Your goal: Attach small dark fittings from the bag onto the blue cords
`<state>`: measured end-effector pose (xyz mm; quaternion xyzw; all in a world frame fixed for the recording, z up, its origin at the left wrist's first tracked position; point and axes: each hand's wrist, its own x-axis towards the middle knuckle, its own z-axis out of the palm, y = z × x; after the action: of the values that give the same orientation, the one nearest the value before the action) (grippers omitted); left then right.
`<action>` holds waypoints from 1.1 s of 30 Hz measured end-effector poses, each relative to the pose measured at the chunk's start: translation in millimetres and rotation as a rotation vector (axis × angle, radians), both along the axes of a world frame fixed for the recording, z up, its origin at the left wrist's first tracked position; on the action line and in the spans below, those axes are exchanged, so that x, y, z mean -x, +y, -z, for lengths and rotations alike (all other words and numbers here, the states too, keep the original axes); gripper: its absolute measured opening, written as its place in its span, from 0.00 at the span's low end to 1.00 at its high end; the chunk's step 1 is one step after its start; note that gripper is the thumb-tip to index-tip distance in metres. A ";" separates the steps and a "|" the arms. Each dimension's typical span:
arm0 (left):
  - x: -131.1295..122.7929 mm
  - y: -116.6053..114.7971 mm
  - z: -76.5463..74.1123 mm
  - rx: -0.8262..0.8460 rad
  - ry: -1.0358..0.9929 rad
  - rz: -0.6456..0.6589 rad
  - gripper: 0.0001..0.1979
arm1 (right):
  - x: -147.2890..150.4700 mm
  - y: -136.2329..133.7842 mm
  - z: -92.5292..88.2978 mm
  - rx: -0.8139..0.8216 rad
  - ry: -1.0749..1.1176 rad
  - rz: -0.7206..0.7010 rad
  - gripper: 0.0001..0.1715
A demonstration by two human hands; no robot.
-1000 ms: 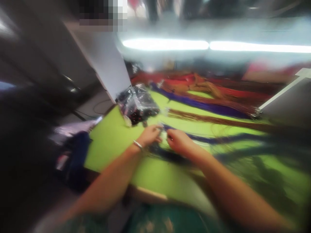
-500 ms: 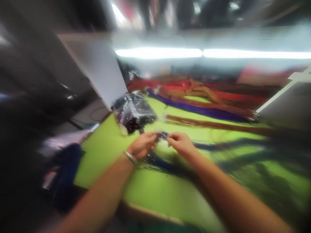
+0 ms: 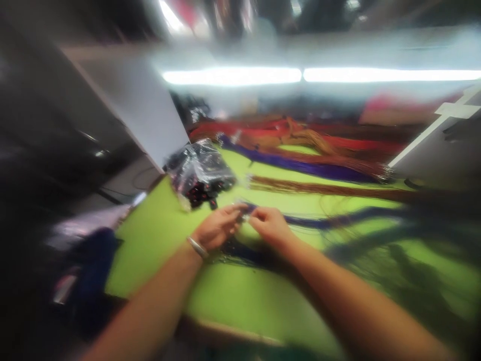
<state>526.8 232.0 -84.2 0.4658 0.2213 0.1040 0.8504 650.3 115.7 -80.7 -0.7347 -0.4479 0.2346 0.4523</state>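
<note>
My left hand point(image 3: 218, 226), with a silver bangle at the wrist, is closed on the end of a bundle of thin blue wires point(image 3: 313, 221). The bundle runs behind my other hand and off to the right over the green table top point(image 3: 150, 250). Right beside those fingertips, my right hand point(image 3: 271, 226) is pinched at the wire ends; what lies between its fingers is too small and blurred to name. Under my hands lies a second dark blue wire bundle point(image 3: 244, 253), its ends pointing left.
A clear plastic bag point(image 3: 205, 163) with small dark parts point(image 3: 201, 194) stands beyond my left hand. Behind lie brown wires point(image 3: 319, 188), purple wires point(image 3: 311, 168) and red wires point(image 3: 349, 144). A white panel point(image 3: 139, 110) rises at the left, a grey one point(image 3: 443, 155) at the right.
My right hand has come slightly closer to the left fingertips. The whole view has shifted a little, so things appear farther left. The left hand keeps its hold on the blue wires.
</note>
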 end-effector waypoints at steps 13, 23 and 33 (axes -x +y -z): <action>-0.2 -3.7 -4.8 -0.041 0.005 -0.031 0.18 | 1.0 -3.2 0.7 0.028 -0.250 0.047 0.08; -1.0 -6.3 3.5 -0.212 0.016 -0.056 0.19 | 1.7 -1.1 1.9 0.047 -0.220 -0.055 0.09; -0.7 -2.9 1.1 -0.135 0.019 -0.046 0.18 | 1.1 -0.7 4.1 -0.038 -0.137 0.016 0.08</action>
<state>527.5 229.1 -85.3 0.5180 0.2325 0.1340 0.8122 649.3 115.0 -84.8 -0.7437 -0.4765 0.1715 0.4363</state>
